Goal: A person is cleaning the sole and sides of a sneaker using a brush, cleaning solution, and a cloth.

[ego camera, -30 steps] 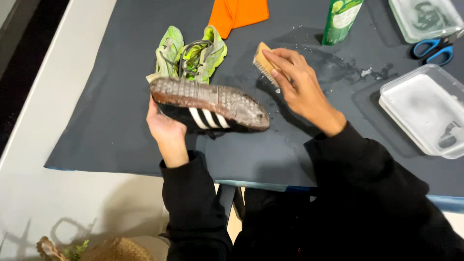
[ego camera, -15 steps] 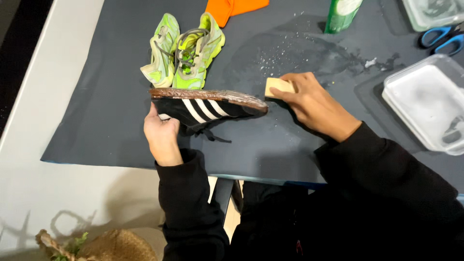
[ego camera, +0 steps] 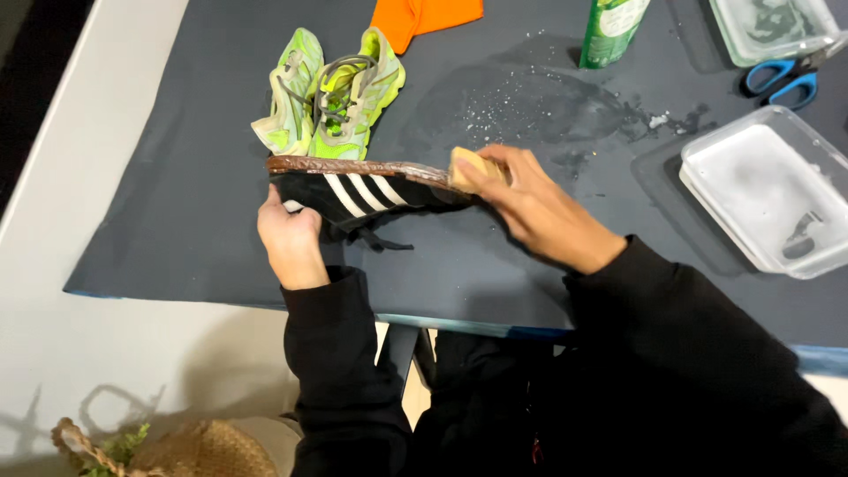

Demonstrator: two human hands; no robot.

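Black striped shoe point(ego camera: 353, 196) held sole-up above the counter point(ego camera: 177, 221), left hand point(ego camera: 290, 238) clenched on its heel; right hand point(ego camera: 530, 208) grips brush point(ego camera: 465, 168) at toe sole; judged best: short firm strokes, shoe braced.

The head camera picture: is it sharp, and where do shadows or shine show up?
Head view: mostly sharp; the right hand with its brush looks slightly soft. The wet patch glistens on the dark mat; soft shadows fall on the pale floor.
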